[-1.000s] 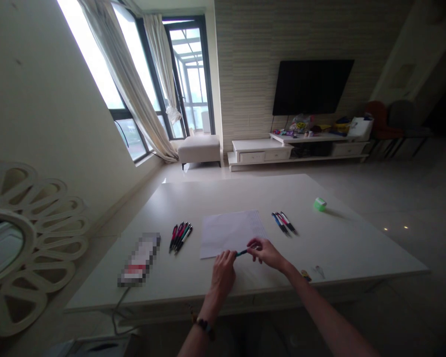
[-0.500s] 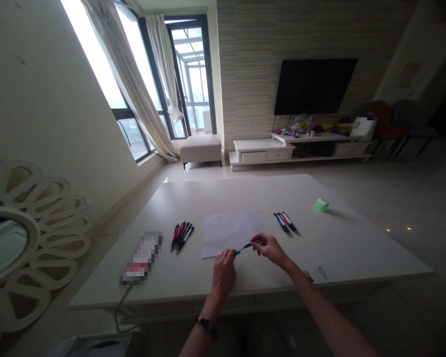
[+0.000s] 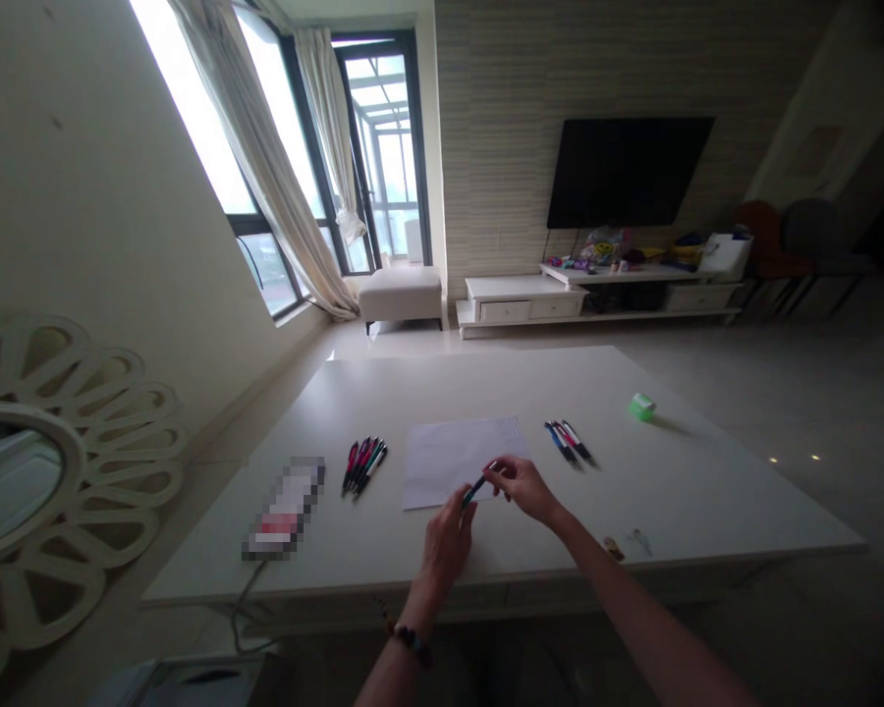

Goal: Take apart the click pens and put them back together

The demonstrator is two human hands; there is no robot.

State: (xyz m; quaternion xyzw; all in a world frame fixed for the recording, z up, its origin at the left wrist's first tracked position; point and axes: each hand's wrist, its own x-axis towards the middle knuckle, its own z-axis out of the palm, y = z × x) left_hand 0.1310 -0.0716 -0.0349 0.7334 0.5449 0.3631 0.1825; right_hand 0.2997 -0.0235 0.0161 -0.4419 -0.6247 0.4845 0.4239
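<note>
Between my two hands a dark pen with a green end (image 3: 474,488) is held at a slant above the front of the white paper sheet (image 3: 442,457). The fingers of my left hand (image 3: 448,538) are closed around its lower green end. My right hand (image 3: 522,485) pinches the upper, black end. My fingertips partly hide both ends of the pen. To the left of the paper lies a bunch of several pens (image 3: 363,465), mostly red and black. A smaller group of pens (image 3: 570,444) rests to the right of the paper.
A pixelated phone-like object (image 3: 286,509) with a cable lies at the table's left. The white table (image 3: 707,481) also bears a green box (image 3: 641,407) at the right and small brown items (image 3: 614,548) near the front edge, beside a small clear item (image 3: 639,540).
The pen's green and black parts, apart with a thin piece showing between them before, now meet. My right hand has moved left toward my left hand.
</note>
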